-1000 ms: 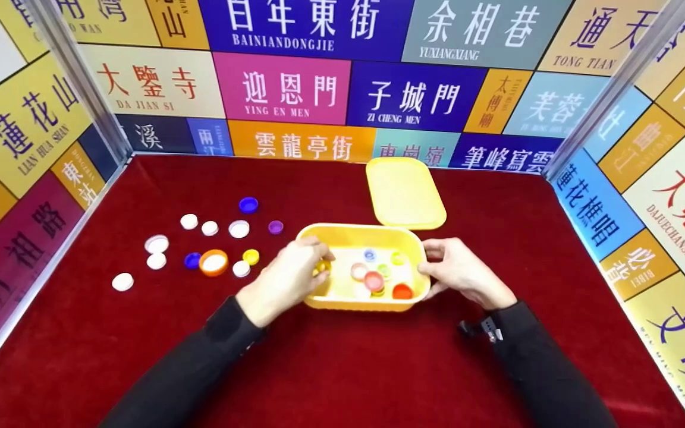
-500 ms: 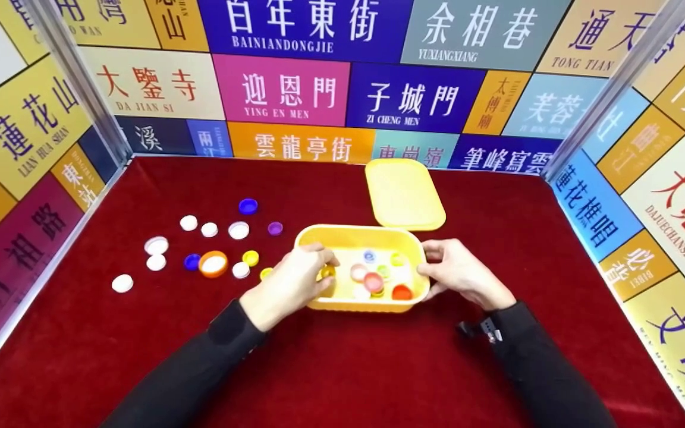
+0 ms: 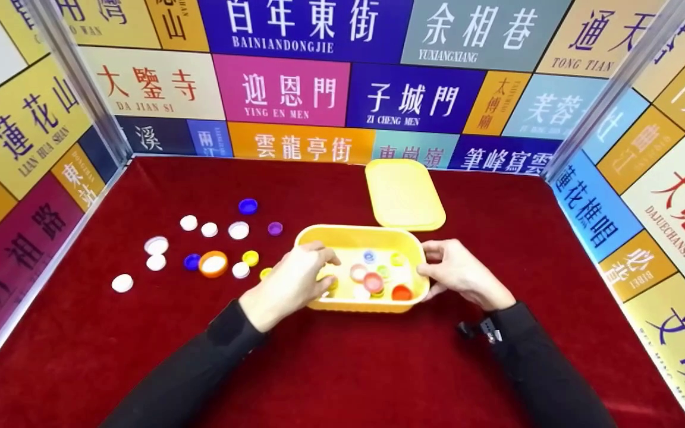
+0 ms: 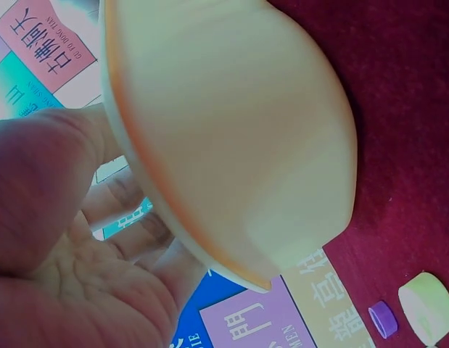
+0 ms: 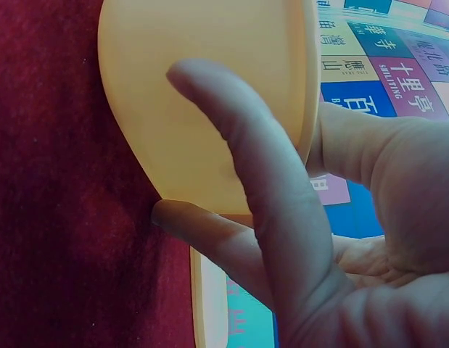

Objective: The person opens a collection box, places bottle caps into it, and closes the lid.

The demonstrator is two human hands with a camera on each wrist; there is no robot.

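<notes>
A yellow plastic box holds several bottle caps, among them a pink cap and an orange-red cap. My left hand reaches over the box's left rim, thumb and fingers parted with nothing between them. Just under its fingertips, a yellow cap shows partly inside the box. At the opposite end, my right hand grips the box's wall. In the right wrist view, fingers lie along the outer wall while part of the hand goes behind the rim. The left wrist view shows the box's outer wall.
Loose caps lie left of the box on red cloth, including a white cap, an orange cap, a blue cap and a purple cap. A yellow lid lies behind the box. Printed panels enclose the table.
The left hand's fingers have parted, and the yellow cap they held has dropped into the box. The right hand and the box have stayed nearly still.
</notes>
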